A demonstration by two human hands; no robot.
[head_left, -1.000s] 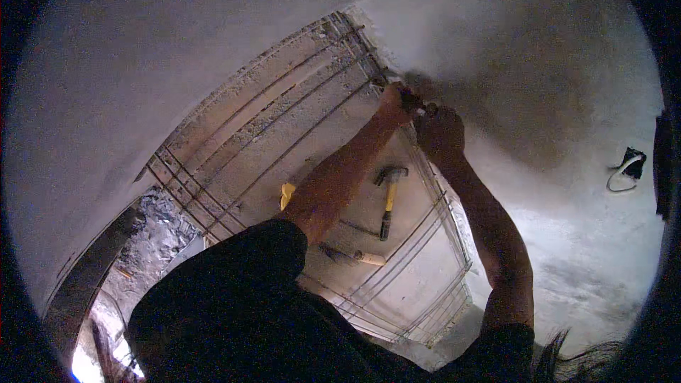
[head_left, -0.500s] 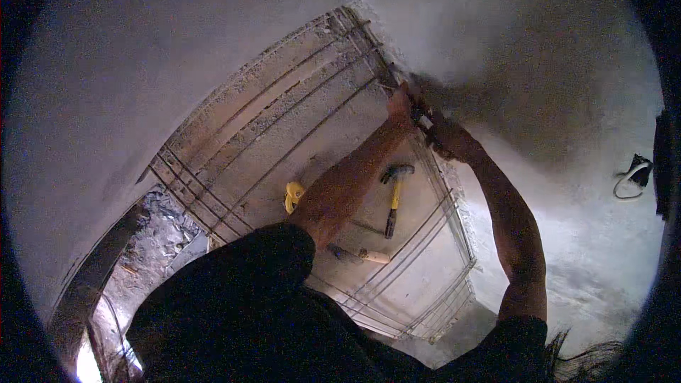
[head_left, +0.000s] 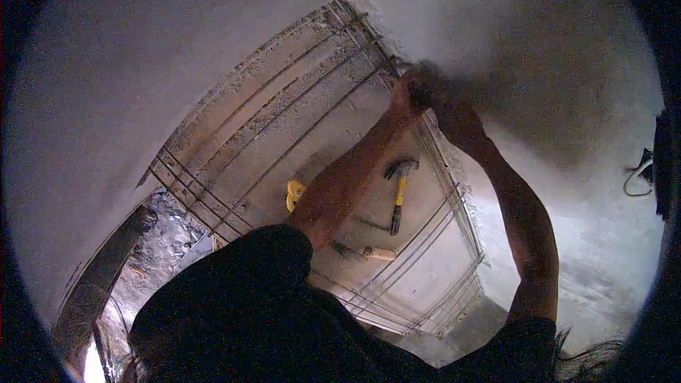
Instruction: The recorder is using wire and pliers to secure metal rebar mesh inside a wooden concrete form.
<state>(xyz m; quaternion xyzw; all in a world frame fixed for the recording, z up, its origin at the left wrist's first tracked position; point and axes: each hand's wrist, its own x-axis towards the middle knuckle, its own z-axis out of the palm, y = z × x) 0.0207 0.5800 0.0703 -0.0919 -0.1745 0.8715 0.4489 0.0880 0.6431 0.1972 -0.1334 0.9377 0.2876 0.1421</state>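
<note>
Both my arms reach up to the rod-lined edge of a recessed panel, and the hands nearly meet there. My left hand is closed beside the thin dark rods along that edge; what its fingers grip is lost in shadow. Just to the right, my right hand is bent inward with curled fingers, close to a dark shape that I cannot make out. Below the hands lies a claw hammer with a yellow and black handle. A trowel with a pale wooden handle rests nearer me.
A yellow tool, partly behind my left forearm, sits on the panel. Long rods cross the panel near its edges. Rubble shows through an opening at the lower left. Against the pale surface at far right is a looped cord.
Both hands have shifted slightly upward and closer together. A pale piece seen between them earlier is now hidden. The hammer and trowel appear slightly shifted as my view moved.
</note>
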